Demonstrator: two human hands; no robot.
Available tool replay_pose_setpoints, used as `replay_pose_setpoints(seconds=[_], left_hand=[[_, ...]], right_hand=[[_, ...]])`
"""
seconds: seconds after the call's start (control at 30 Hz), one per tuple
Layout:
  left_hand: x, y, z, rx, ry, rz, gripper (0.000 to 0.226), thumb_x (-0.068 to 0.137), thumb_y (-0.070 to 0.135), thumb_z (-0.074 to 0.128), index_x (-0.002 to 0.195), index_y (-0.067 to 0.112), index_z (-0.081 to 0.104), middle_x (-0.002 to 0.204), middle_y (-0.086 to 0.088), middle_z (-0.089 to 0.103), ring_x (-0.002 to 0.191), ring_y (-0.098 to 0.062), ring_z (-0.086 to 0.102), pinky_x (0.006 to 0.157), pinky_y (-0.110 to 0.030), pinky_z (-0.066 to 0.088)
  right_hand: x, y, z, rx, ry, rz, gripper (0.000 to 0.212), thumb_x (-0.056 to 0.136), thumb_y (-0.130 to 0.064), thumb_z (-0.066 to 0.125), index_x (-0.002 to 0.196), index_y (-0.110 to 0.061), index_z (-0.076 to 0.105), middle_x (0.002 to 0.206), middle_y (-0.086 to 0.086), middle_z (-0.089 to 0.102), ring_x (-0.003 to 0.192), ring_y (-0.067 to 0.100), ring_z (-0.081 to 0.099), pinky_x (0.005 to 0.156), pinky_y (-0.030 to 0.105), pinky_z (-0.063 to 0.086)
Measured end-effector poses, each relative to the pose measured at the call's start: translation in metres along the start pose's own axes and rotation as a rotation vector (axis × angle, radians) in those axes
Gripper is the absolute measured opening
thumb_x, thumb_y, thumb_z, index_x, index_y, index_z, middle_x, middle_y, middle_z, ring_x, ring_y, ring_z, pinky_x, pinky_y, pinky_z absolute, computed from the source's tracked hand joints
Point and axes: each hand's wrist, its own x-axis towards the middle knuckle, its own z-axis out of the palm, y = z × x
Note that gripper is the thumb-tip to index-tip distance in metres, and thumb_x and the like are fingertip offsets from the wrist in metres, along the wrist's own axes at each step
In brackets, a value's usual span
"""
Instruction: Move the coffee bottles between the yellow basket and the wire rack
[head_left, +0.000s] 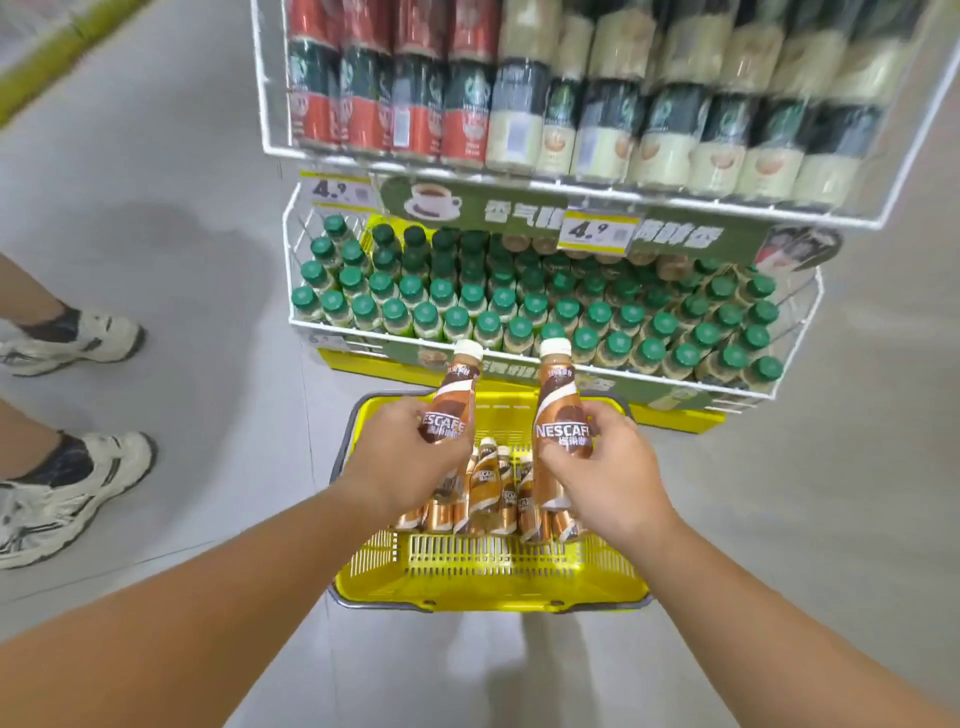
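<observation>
Arms reach over the yellow basket (488, 587), left hand (400, 447) and right hand (610, 473) each clasping a nearly upright coffee bottle (558, 400).

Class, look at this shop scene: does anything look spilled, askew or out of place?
A dark irregular patch on the floor left of the wire rack resembles a damp stain. Bottles in the yellow basket lean unevenly.
</observation>
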Motion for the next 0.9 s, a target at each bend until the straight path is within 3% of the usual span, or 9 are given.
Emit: replay_pose_setpoints(seconds=[0.1,0.27,0.37,0.47,0.53,0.6,0.67,0.8,0.9], left_hand=[[-0.030,0.054,-0.044,-0.103,0.034,0.045,0.022,0.068,0.038,0.079,0.084,0.027,0.069,0.078,0.003,0.067,0.066,-0.017,0.068,0.053,-0.030,0.058],[-0.076,0.147,-0.115,-0.206,0.070,0.133,0.034,0.062,0.031,0.080,0.093,0.037,0.067,0.082,0.002,0.072,0.060,-0.012,0.071,0.050,-0.034,0.061],[-0.102,0.208,-0.159,-0.231,0.097,0.209,0.039,0.060,0.035,0.079,0.093,0.050,0.064,0.096,0.004,0.068,0.065,-0.010,0.072,0.044,-0.024,0.056],[-0.132,0.265,-0.201,-0.246,0.132,0.272,0.044,0.059,0.039,0.080,0.097,0.057,0.064,0.097,0.020,0.060,0.070,-0.005,0.071,0.047,-0.030,0.059],[-0.148,0.302,-0.227,-0.248,0.173,0.301,0.049,0.058,0.040,0.082,0.102,0.051,0.065,0.094,0.023,0.060,0.068,-0.005,0.071,0.050,-0.032,0.061],[-0.164,0.337,-0.251,-0.226,0.234,0.345,0.051,0.055,0.043,0.083,0.101,0.052,0.065,0.091,0.019,0.064,0.068,-0.002,0.071,0.056,-0.022,0.059],[-0.177,0.370,-0.275,-0.211,0.290,0.376,0.049,0.050,0.049,0.081,0.096,0.054,0.064,0.090,0.016,0.066,0.068,0.002,0.069,0.056,-0.011,0.052],[-0.204,0.443,-0.321,-0.179,0.356,0.421,0.051,0.045,0.057,0.077,0.094,0.057,0.061,0.095,0.025,0.065,0.076,0.007,0.067,0.059,-0.015,0.051],[-0.218,0.500,-0.355,-0.154,0.372,0.519,0.044,0.059,0.044,0.083,0.097,0.044,0.062,0.098,0.015,0.063,0.086,0.002,0.065,0.064,-0.008,0.047]], right_hand=[[-0.027,-0.056,-0.044,0.044,0.036,-0.072,0.036,0.077,-0.027,0.075,0.101,-0.044,0.054,0.104,-0.016,0.055,0.088,0.002,0.060,0.074,0.024,0.045],[-0.064,-0.148,-0.117,0.095,0.122,-0.144,0.044,0.076,-0.027,0.078,0.112,-0.040,0.055,0.103,-0.016,0.058,0.080,-0.003,0.062,0.063,0.011,0.044],[-0.082,-0.208,-0.164,0.156,0.151,-0.179,0.047,0.078,-0.026,0.079,0.116,-0.039,0.055,0.107,-0.016,0.055,0.080,0.003,0.064,0.064,0.020,0.053],[-0.099,-0.269,-0.209,0.197,0.159,-0.206,0.046,0.078,-0.024,0.079,0.114,-0.040,0.056,0.107,-0.015,0.056,0.085,0.011,0.067,0.069,0.039,0.061],[-0.106,-0.311,-0.240,0.195,0.198,-0.273,0.040,0.077,-0.026,0.079,0.102,-0.046,0.055,0.102,-0.013,0.060,0.080,0.004,0.066,0.067,0.028,0.058],[-0.116,-0.355,-0.269,0.213,0.235,-0.320,0.041,0.077,-0.024,0.080,0.094,-0.048,0.051,0.098,-0.014,0.057,0.081,-0.007,0.062,0.060,0.012,0.050],[-0.127,-0.393,-0.297,0.210,0.235,-0.348,0.046,0.078,-0.021,0.081,0.103,-0.042,0.049,0.101,-0.017,0.053,0.085,-0.018,0.056,0.061,0.002,0.045],[-0.140,-0.463,-0.350,0.180,0.259,-0.402,0.055,0.076,-0.023,0.082,0.110,-0.043,0.043,0.108,-0.016,0.053,0.084,-0.003,0.060,0.065,0.004,0.047],[-0.143,-0.509,-0.390,0.170,0.324,-0.458,0.051,0.077,-0.028,0.080,0.114,-0.041,0.046,0.105,-0.020,0.051,0.086,-0.004,0.057,0.060,0.008,0.047]])
